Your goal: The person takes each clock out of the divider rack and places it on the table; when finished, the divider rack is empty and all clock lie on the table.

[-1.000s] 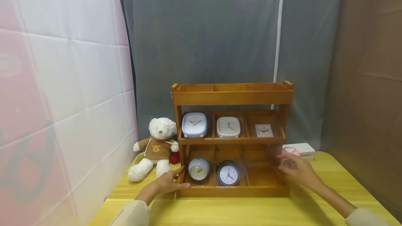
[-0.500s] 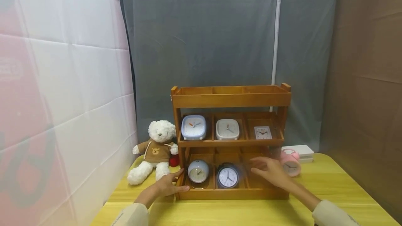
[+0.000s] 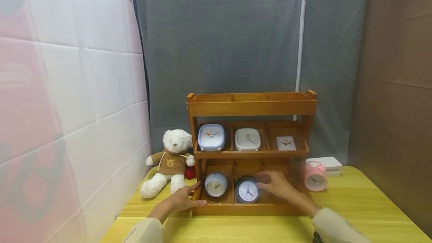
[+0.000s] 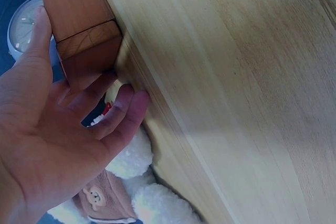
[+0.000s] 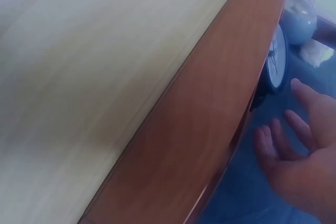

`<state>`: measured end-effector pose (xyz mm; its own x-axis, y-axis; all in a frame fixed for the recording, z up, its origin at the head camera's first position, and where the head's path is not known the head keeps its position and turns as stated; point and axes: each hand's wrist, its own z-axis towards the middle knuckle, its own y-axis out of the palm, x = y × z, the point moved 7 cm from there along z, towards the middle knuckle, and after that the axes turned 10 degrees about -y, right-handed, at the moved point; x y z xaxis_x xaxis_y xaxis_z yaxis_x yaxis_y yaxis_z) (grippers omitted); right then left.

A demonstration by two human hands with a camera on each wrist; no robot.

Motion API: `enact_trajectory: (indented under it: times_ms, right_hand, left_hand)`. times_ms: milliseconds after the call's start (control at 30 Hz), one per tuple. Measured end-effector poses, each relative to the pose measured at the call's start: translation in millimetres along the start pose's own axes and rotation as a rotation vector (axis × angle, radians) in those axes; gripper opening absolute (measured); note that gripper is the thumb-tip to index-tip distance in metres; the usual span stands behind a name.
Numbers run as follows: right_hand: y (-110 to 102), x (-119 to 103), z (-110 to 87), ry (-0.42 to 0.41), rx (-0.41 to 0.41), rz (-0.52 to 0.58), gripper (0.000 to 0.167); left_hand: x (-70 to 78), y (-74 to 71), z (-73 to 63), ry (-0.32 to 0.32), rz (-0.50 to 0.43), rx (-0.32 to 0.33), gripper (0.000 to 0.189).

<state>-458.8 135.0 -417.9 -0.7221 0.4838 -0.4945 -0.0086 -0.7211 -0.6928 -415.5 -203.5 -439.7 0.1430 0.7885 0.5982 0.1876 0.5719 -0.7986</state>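
Observation:
A wooden tiered shelf (image 3: 251, 208) with small compartments stands on the table. My left hand (image 3: 180, 199) holds its lower left front corner, thumb over the front and fingers round the side, as the left wrist view (image 4: 73, 124) also shows. My right hand (image 3: 278, 186) is in the bottom tier beside a dark round alarm clock (image 3: 248, 192). In the right wrist view, the loosely bent fingers (image 5: 300, 90) are apart from the dark clock (image 5: 277, 59). To the left sits a grey-blue round clock (image 3: 216, 186) in its own compartment.
The middle tier holds a blue clock (image 3: 211, 137), a white clock (image 3: 248, 140) and a small square clock (image 3: 286, 143). A pink alarm clock (image 3: 315, 177) and a white box (image 3: 330, 164) stand right. A teddy bear (image 3: 172, 162) sits left on the yellow table (image 3: 256, 230).
My right hand has moved left from beside the pink alarm clock into the bottom tier, up to the dark clock. The left hand keeps hold of the shelf corner.

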Motion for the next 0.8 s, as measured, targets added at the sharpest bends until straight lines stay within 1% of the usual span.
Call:
enact_trajectory:
  times_ms: [100, 167, 300, 400, 467, 600, 733, 800]
  right_hand:
    - [9.4, -2.7, 4.8, 0.004, -0.025, -0.023, 0.042]
    - [14.5, -7.4, 6.8, -0.008, -0.044, -0.040, 0.045]
    - [25.7, -15.0, 8.4, -0.077, -0.086, -0.053, 0.045]
    - [32.8, -17.1, 7.5, -0.129, -0.102, -0.057, 0.039]
    - [37.0, -16.2, 6.4, -0.142, -0.108, -0.063, 0.037]
    - [39.8, -13.6, 5.9, -0.116, -0.096, -0.066, 0.038]
    - [36.2, -13.7, 6.1, -0.078, -0.073, -0.063, 0.040]
    - [34.0, -15.2, 5.7, -0.076, -0.067, -0.054, 0.040]
  left_hand:
    - [0.6, -1.0, -1.2, -0.007, -0.004, -0.007, 0.092]
    - [1.7, -1.7, -2.3, -0.012, -0.002, -0.008, 0.092]
    - [1.9, 0.0, -3.4, -0.005, -0.001, -0.008, 0.092]
    - [1.0, 3.2, -2.9, 0.008, 0.005, -0.013, 0.093]
    - [-1.1, 5.2, -1.7, 0.010, 0.009, -0.017, 0.093]
    - [-4.6, 6.2, 1.0, 0.009, 0.012, -0.017, 0.093]
    - [-5.4, 4.0, 2.4, 0.006, 0.010, -0.011, 0.092]
    - [-5.4, 2.7, 2.4, 0.010, 0.011, -0.010, 0.092]
